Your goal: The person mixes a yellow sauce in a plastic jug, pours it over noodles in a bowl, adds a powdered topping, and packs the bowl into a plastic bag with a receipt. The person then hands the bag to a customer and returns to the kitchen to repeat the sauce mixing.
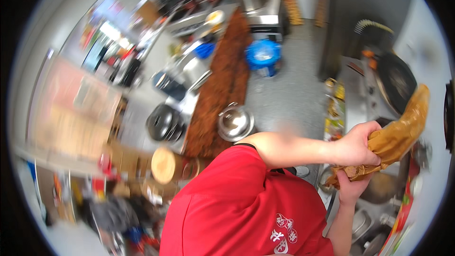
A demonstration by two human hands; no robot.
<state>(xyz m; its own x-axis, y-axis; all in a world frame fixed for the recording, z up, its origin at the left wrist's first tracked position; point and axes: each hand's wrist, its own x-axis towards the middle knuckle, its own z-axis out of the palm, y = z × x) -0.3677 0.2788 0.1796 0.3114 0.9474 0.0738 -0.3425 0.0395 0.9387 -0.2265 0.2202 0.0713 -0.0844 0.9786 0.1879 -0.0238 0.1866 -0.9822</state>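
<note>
My left hand (357, 145) grips the middle of a long, shiny brown plastic bag (401, 137). The bag slants up to the right and ends in a rounded tip. At its lower, crumpled end, my right hand (352, 186) pinches the gathered plastic between thumb and fingers. What the bag holds cannot be seen. Both hands are above a worktop along the wall. Just beyond the bag, a dark round pan (396, 81) leans against that wall. Below the bag lies a wide dark wok (385, 188), partly hidden by my right hand.
Bottles with yellow contents (334, 110) stand along the worktop's near edge. Behind me, a lidded steel pot (236, 124) is beside a reddish-brown counter edge (213, 113). A blue bucket (263, 57) stands on the grey floor (288, 89). Cardboard boxes (128, 160) are stacked nearby.
</note>
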